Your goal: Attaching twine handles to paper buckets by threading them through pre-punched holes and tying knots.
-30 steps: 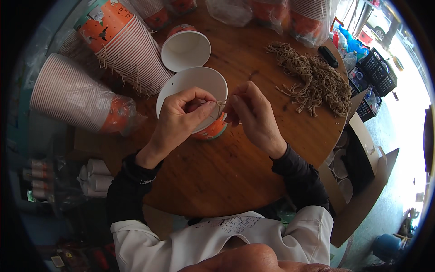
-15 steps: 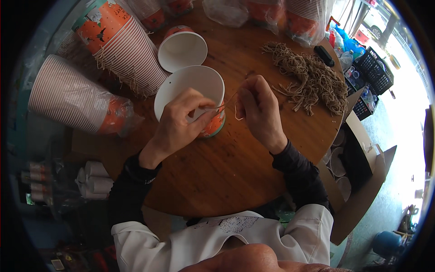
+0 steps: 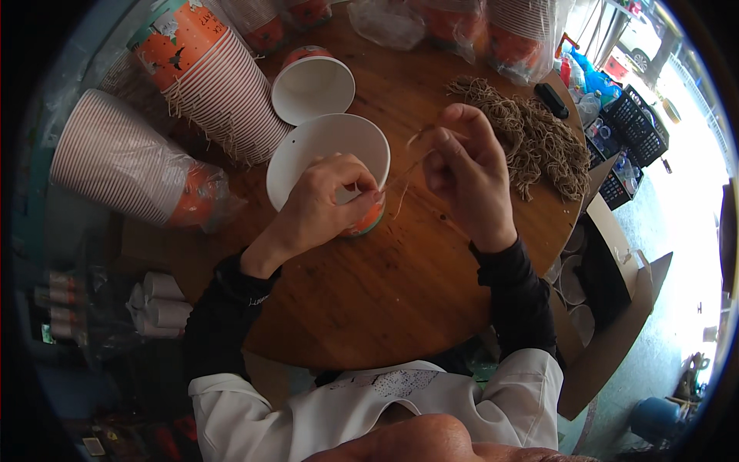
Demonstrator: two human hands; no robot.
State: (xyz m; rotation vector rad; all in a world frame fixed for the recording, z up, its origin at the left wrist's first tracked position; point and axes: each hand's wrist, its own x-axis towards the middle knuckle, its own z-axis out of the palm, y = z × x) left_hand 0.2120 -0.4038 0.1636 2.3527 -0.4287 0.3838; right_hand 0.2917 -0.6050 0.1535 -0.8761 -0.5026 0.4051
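Note:
A paper bucket point(image 3: 289, 165), white inside and orange outside, lies tilted on the round wooden table with its mouth turned up toward me. My left hand point(image 3: 327, 200) is closed in a pinch at its right side, holding one part of a thin brown twine point(image 3: 409, 168). To the right, my right hand point(image 3: 473, 169) has its thumb and fingers curled round the twine's other part, which loops between the two hands. My fingers partly cover the bucket's near side. A small dark hole shows in its wall near the left rim.
Behind stands a second paper bucket point(image 3: 314, 88). Tall nested stacks of buckets point(image 3: 219, 81) and a plastic-wrapped stack point(image 3: 115, 158) lie at the left. A twine bundle point(image 3: 531, 135) and a black object point(image 3: 551, 100) are at the right. A cardboard box point(image 3: 616, 331) stands beside the table.
My right hand has moved right and turned, its fingers more raised. The twine between my hands now forms a wider loop. My left hand has shifted slightly right, with the bucket.

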